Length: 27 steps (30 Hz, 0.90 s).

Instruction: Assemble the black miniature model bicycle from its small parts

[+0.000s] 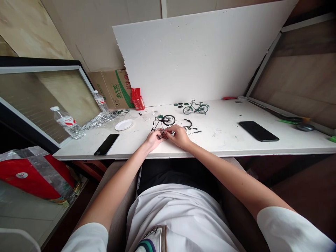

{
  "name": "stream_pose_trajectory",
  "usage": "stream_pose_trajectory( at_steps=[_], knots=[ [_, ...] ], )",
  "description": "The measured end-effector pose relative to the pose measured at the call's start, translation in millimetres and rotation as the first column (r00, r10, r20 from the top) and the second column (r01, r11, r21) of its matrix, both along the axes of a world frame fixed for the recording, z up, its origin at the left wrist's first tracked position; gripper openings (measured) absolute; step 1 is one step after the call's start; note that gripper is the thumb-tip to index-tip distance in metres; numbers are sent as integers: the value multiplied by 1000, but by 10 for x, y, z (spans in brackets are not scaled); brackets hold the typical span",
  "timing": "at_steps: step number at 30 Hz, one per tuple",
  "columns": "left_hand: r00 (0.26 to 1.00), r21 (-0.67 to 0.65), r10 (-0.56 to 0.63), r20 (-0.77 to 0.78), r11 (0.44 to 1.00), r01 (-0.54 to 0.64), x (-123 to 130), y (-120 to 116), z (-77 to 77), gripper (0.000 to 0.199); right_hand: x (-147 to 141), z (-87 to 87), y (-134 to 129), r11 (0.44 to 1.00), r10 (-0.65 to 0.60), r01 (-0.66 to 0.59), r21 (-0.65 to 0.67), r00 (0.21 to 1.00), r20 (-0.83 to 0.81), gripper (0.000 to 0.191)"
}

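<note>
A partly assembled miniature bicycle (168, 120), dark with one spoked wheel and a green piece at its far end, is between my hands near the table's front edge. My left hand (152, 140) is closed on its thin black frame from the left. From the right, my right hand (180, 136) pinches at the same frame; whether a tiny part is between the fingertips is too small to tell. Loose black parts (188, 122) lie just right of my right hand. Farther back stands a whole green miniature bicycle (196, 107), upright.
On the white table (217, 140) lie a phone (258, 131) at right and another phone (106, 144) at left. A white plate (124, 125), water bottle (68, 123), part sprues (105, 118) and red box (138, 99) are on the left. A white board (199, 52) stands behind.
</note>
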State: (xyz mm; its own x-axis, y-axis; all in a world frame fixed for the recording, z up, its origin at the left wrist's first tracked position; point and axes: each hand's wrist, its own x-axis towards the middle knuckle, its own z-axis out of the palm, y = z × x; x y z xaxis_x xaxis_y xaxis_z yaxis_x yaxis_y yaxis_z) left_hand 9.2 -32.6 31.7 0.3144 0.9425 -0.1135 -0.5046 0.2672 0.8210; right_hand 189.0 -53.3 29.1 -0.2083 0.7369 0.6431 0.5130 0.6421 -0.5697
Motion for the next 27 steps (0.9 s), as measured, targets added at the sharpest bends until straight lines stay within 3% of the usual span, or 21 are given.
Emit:
stream_pose_trajectory(
  at_steps=[17, 27],
  knots=[
    [1000, 62, -15, 2, 998, 15, 27, -32, 2, 28, -10, 21, -19, 1000, -16, 16, -19, 999, -28, 19],
    [997, 142, -56, -44, 988, 62, 22, -21, -18, 18, 1, 21, -10, 997, -57, 59, 48, 998, -29, 18]
  ],
)
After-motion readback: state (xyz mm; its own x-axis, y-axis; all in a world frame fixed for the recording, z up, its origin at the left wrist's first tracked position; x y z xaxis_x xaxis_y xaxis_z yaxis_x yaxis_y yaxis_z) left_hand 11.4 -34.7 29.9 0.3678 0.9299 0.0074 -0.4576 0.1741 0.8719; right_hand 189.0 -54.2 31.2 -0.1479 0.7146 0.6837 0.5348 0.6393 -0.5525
